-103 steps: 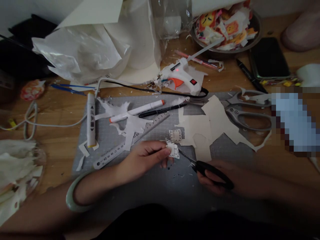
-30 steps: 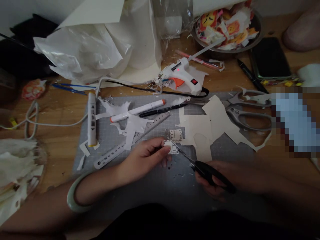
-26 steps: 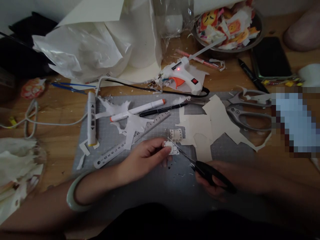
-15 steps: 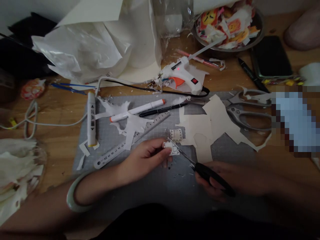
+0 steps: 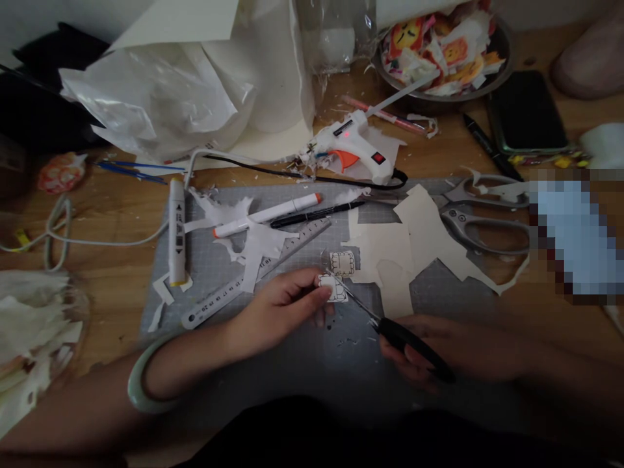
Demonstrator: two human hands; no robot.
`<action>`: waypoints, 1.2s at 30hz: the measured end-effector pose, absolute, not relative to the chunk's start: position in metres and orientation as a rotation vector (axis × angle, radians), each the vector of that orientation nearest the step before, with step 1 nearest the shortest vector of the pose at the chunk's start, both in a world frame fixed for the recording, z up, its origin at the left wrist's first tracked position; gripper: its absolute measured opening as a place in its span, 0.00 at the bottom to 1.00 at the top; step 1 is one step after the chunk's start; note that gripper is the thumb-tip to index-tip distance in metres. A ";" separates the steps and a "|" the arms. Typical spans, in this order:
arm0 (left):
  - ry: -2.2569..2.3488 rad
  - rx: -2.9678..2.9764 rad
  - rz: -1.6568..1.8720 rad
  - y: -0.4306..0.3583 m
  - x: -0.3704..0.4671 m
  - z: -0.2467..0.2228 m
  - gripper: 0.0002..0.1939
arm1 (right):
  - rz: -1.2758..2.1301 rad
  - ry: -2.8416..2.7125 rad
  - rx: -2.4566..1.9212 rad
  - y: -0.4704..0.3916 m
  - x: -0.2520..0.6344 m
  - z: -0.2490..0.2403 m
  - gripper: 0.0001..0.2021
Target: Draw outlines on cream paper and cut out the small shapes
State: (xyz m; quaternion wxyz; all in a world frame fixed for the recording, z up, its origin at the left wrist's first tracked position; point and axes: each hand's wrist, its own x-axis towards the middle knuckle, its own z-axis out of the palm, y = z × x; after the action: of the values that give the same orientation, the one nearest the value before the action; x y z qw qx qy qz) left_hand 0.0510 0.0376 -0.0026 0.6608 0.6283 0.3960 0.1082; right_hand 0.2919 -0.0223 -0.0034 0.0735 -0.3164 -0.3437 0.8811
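here, left hand point(image 5: 287, 305) pinches drawn paper point(image 5: 338, 290); right hand point(image 5: 412, 357) grips black-handled scissors point(image 5: 404, 338).

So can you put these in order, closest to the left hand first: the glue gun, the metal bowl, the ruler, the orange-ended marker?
Seen from the head camera, starting at the left hand:
1. ruler, just above it
2. orange-ended marker, farther up
3. glue gun, up and right
4. metal bowl, top right

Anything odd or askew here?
Yes: glue gun on its side, red light lit, with debris clustered at its front end; possibly risky if hot. White offcuts partly cover the ruler. Held paper and black scissors look fine.
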 end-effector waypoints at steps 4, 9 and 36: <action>0.900 1.364 0.260 0.038 0.052 -0.002 0.13 | 2.648 -1.033 -0.945 -0.023 0.292 -0.003 0.21; 0.892 1.314 0.284 0.039 0.052 -0.001 0.13 | 2.642 -1.013 -0.990 -0.023 0.292 -0.003 0.17; 0.970 1.188 0.362 0.038 0.054 -0.001 0.13 | 2.633 -0.950 -0.927 -0.022 0.290 -0.005 0.25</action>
State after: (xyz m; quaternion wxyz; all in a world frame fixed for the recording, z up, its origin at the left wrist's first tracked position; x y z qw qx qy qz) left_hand 0.0539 0.0379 -0.0011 0.7053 0.5343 0.4364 0.1629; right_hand 0.2897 -0.0221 -0.0047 0.0962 -0.3130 -0.3208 0.8887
